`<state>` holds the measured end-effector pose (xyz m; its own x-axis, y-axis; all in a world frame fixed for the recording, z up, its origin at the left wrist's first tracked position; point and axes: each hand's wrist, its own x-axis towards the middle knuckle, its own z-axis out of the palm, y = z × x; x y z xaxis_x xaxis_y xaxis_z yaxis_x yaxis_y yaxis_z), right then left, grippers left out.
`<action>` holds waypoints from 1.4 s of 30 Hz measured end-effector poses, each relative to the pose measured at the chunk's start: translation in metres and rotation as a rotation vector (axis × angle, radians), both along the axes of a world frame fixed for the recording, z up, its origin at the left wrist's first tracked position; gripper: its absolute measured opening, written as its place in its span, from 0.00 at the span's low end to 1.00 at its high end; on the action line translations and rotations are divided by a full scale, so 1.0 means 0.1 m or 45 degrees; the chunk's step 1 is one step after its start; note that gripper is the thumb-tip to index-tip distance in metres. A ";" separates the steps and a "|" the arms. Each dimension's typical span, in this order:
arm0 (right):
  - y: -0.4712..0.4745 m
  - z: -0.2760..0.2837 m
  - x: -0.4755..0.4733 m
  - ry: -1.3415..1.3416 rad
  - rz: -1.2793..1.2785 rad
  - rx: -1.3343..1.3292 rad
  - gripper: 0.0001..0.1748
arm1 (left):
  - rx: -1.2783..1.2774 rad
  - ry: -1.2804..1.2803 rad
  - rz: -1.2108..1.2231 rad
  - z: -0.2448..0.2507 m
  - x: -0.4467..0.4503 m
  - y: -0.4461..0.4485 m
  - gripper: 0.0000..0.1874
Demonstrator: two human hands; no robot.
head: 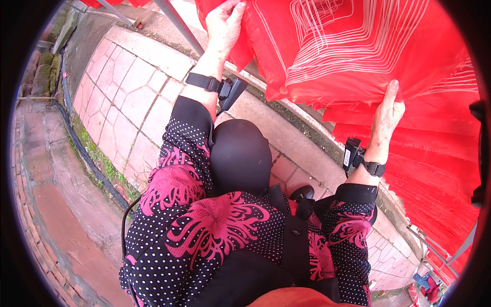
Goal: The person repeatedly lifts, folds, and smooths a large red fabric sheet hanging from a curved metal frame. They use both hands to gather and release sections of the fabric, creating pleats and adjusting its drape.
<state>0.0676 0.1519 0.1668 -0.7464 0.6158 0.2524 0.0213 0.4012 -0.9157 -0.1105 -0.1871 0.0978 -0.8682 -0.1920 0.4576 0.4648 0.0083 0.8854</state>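
Observation:
A large red cloth (pixel 345 46) with rows of pale parallel stitched or printed lines spans the upper right. My left hand (pixel 226 28) pinches its edge near the top, thumb against the fingers. Lower and to the right, my right hand (pixel 388 111) grips the frayed near edge, with the thumb on top. Between the two hands the cloth is spread, and its lower corner hangs down. More red fabric (pixel 425 169) lies in overlapping layers beneath and beside my right hand. Both wrists carry black straps with small devices.
Grey metal poles (pixel 180 27) stand at the upper left, and a metal frame (pixel 433 245) is at the lower right. Pink paving (pixel 119 103) with a raised kerb runs below the cloth. A black cable (pixel 92 165) lies along the paving. Part of a person (pixel 429 288) shows far lower right.

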 end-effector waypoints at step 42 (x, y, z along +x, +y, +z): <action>-0.53 -0.32 -0.01 -0.044 0.381 -0.027 0.18 | -0.815 -0.113 -0.804 0.14 0.64 0.97 0.11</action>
<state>0.0667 0.0992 0.1346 -0.9034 0.3722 0.2129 -0.0635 0.3751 -0.9248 -0.0460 -0.0901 0.1118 -0.7627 0.6007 0.2395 0.4801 0.2779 0.8320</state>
